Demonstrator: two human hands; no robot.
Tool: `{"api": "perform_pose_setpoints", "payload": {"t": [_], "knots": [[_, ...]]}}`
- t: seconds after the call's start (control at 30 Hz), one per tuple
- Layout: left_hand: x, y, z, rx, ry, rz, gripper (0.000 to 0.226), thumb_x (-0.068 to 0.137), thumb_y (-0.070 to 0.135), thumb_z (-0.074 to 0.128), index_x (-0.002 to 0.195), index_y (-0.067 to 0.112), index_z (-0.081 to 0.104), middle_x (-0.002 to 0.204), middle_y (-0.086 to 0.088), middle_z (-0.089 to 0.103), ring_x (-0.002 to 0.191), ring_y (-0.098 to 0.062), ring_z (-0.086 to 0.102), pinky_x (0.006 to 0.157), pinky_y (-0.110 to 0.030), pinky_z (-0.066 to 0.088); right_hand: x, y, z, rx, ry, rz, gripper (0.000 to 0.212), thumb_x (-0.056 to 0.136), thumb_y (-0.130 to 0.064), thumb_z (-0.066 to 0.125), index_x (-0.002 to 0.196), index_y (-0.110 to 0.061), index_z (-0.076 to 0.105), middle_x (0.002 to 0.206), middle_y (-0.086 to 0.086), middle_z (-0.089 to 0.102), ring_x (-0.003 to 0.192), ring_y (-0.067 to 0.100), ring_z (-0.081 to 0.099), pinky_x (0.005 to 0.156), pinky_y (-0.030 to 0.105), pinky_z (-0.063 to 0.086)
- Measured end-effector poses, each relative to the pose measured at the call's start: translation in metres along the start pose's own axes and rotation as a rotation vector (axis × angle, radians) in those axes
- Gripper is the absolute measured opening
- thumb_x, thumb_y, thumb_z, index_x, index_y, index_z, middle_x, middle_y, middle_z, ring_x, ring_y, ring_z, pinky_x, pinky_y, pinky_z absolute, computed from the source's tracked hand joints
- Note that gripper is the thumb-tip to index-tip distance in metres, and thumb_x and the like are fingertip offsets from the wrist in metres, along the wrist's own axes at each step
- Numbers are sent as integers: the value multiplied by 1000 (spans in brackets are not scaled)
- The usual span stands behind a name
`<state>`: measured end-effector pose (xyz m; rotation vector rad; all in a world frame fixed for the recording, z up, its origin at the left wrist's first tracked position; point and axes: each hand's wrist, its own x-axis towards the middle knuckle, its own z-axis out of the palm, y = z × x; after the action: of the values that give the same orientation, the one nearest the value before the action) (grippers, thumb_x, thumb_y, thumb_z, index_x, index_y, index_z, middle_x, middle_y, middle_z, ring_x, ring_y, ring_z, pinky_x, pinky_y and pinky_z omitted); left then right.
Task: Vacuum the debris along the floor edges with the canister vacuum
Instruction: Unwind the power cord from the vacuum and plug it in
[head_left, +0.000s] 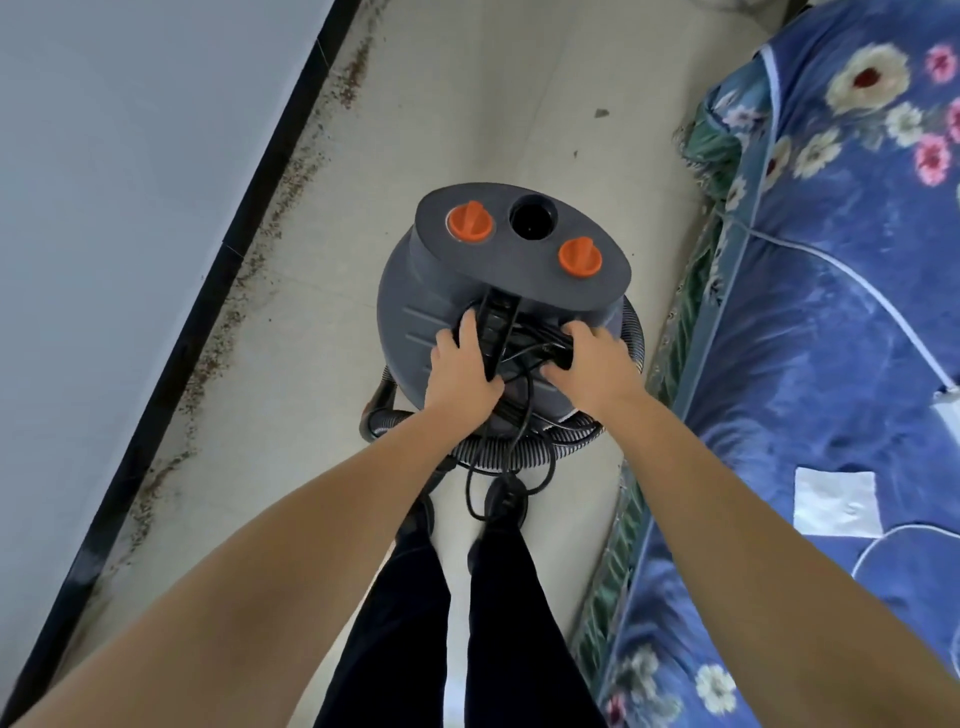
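A grey canister vacuum (441, 291) with two orange knobs and an open black port stands on the pale floor between the wall and a bed. Its ribbed hose (498, 452) coils around its base. A black power cord (524, 415) is bundled on the top handle and loops down toward my feet. My left hand (460, 371) grips the cord bundle on the handle's left side. My right hand (592, 358) grips the black handle and cord on the right. Brown debris (291, 182) lies strewn along the floor edge beside the black baseboard (218, 270).
A white wall (114, 208) rises at the left behind the baseboard. A bed with a blue floral cover (810, 322) fills the right side, leaving a narrow floor strip. A small dark speck (601, 113) lies farther ahead. My dark-trousered legs stand just behind the vacuum.
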<state>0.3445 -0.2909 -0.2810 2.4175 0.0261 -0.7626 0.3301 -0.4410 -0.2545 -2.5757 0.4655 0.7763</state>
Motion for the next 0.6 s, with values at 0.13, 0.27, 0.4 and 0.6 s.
{"api": "perform_pose_setpoints", "payload": {"t": [0.13,0.27,0.4,0.6], "knots": [[2,-3,-1,-174,-18,11,71,85,10,60,142,16,20,126,-11,46,105,-26,52,84,-36,46,2,17,6,-185,-35,74,51,89,-36,59,132,-17,39,125,14,53,117,37,48,87,44,41],[6,-6,-7,-416,-110,-85,65,86,10,62,137,12,22,108,-1,51,86,-16,53,72,-25,44,0,36,4,-72,-157,133,47,86,-30,62,126,-14,43,117,11,59,107,33,55,83,37,44],[9,-7,-14,-427,-207,-158,56,86,14,63,134,14,34,89,3,53,75,-12,52,58,-23,42,-11,42,8,112,-267,175,25,83,-20,59,105,-9,57,92,11,61,82,26,57,69,31,46],[-43,8,-38,-301,-128,10,59,89,16,52,143,20,28,140,-7,34,121,-24,44,96,-26,36,-60,44,-17,520,-456,252,5,80,-8,62,77,-9,58,71,7,58,63,20,58,53,23,51]]}}
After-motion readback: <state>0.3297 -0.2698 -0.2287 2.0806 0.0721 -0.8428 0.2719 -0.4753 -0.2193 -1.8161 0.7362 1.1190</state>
